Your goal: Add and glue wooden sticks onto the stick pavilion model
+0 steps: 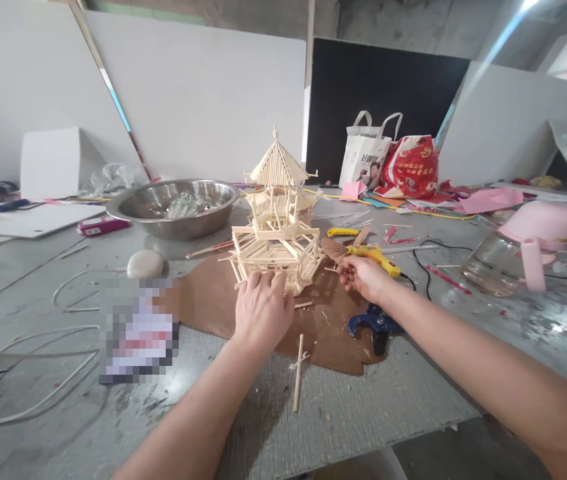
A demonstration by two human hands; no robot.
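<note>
Pagoda (277, 235) is set on the brown sheet (208, 300), its roof (277, 163) already built; lower down, the open framing is probably unfinished. Its front is touched by the left hand (263, 310), fingers bent. The right hand (363, 277) is held near the glue gun (382, 259), fingers bunched; whether anything is pinched by either cannot be told.

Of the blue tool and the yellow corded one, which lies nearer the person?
The blue tool, lying on the near side of the right hand; the yellow corded tool lies just beyond that hand.
</note>
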